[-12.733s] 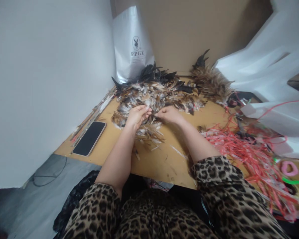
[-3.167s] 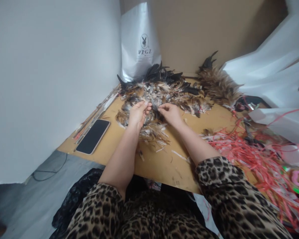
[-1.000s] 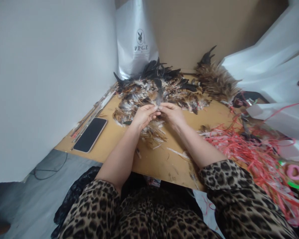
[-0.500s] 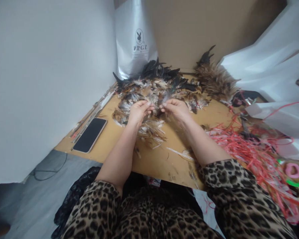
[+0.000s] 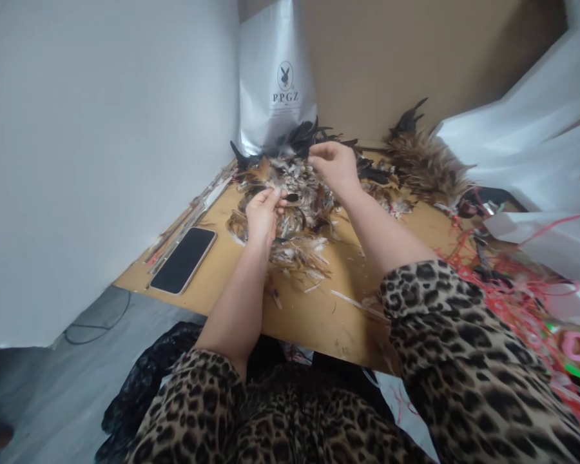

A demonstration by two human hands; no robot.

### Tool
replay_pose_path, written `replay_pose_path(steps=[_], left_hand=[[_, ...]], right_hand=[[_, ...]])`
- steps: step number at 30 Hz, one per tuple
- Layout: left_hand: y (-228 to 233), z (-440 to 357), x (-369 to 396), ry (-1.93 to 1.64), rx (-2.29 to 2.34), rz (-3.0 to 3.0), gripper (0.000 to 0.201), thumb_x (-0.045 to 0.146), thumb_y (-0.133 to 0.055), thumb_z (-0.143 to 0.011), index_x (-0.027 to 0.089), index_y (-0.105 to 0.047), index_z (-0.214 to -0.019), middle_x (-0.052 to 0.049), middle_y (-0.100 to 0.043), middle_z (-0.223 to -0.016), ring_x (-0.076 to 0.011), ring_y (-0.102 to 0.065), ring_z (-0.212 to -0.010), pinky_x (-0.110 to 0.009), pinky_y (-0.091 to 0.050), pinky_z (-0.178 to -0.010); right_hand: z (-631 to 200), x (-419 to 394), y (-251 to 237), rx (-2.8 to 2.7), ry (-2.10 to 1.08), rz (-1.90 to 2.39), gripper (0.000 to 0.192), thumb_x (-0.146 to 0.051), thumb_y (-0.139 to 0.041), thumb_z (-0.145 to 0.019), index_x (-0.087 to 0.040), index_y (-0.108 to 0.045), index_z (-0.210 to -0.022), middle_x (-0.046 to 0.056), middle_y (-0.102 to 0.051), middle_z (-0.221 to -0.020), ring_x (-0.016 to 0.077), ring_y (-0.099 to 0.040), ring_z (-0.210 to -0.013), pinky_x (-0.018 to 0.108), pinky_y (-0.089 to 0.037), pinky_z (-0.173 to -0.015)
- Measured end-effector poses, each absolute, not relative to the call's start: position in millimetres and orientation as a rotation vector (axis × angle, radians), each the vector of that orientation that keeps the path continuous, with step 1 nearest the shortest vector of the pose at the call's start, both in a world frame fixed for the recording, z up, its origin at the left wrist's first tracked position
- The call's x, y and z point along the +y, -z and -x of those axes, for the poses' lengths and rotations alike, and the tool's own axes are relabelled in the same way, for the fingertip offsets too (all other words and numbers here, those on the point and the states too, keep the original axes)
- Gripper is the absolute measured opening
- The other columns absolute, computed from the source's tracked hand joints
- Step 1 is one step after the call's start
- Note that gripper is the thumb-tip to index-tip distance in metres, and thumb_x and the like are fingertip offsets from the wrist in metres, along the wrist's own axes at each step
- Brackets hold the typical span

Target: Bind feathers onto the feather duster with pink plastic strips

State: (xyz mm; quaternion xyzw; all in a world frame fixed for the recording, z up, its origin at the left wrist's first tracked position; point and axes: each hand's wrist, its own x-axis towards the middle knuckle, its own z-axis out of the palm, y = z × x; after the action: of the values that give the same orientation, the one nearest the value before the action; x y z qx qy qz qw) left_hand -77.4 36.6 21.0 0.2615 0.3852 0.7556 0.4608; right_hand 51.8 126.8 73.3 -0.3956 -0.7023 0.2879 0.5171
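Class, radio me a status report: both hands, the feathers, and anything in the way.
Left hand pinches small feathers at the near pile edge. Right hand reaches into the far feather pile, grip unclear. Phone lies clear, left.

One head-worn camera looks forward and down, close over the tan wooden tabletop [image 5: 319, 316], white wall left.

The left hand [image 5: 262, 216] pinched small brown feathers [image 5: 290, 222]; the right hand [image 5: 335, 164] reached beyond that grip into the mottled feather pile [image 5: 314, 187].
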Motion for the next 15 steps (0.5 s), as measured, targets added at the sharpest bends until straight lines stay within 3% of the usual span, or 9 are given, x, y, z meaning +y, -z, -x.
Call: replay_pose_path(steps=[6,15], left_hand=[[-20.8,77.2,36.6,-1.85,0.957,-0.625,0.017,0.024,-0.073,-0.067,0.014,-0.06,-0.071,0.001,-0.067,-0.07,-0.0021,-0.054,-0.05,-0.013,-0.036,-0.045],[-14.4,73.8,37.4,-1.787,0.927,-0.662,0.016,0.022,-0.073,-0.067,0.014,-0.061,-0.073,0.0,-0.068,-0.072,-0.0025,-0.054,-0.051,-0.013,-0.036,-0.044]], right_hand=[[-67.6,83.9,-28.9,-2.065,-0.536,1.312,0.014,-0.026,-0.058,-0.07,-0.016,-0.067,-0.067,0.001,-0.065,-0.064,0.015,-0.057,-0.063,0.027,-0.043,-0.065],[-77.9,91.1,-20.2,-1.857,-0.356,1.373,0.019,-0.029,-0.053,-0.073,-0.017,-0.067,-0.072,0.003,-0.066,-0.07,0.0145,-0.056,-0.065,0.025,-0.041,-0.064]])
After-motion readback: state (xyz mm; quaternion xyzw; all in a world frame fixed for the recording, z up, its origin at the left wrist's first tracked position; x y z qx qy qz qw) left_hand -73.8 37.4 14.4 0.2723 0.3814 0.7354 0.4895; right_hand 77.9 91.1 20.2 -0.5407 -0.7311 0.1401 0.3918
